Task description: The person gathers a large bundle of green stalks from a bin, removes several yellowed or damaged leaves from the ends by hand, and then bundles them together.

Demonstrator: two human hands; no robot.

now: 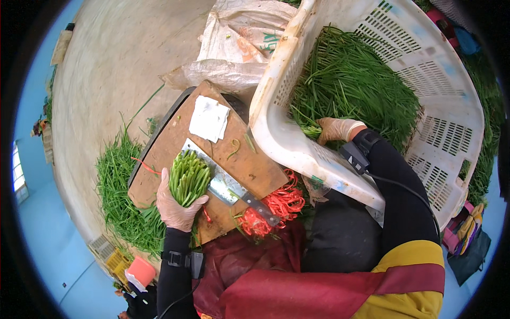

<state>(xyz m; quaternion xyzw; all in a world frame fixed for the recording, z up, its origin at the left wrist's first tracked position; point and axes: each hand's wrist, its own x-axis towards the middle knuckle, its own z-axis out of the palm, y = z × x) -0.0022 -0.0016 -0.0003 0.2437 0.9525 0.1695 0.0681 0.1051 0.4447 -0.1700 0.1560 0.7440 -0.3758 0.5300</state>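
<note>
green bundled stems (189,178) | left hand (176,210) curled round them | right hand (339,131) at ribbon-like leaves (353,77), grip unclear | slotted plastic crate (334,171)

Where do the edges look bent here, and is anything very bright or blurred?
Head view: edges bow on the white crate and blue wall; the white sheet looks nearly washed out; the cleaver blade reflects pale light; the held green stems look clear, not blurred.

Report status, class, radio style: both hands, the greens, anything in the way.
Left hand around bunched green stalks. Right hand inside white crate, at long greens, grip unclear. Cleaver on wooden board, blade partly hidden by the bunch.
</note>
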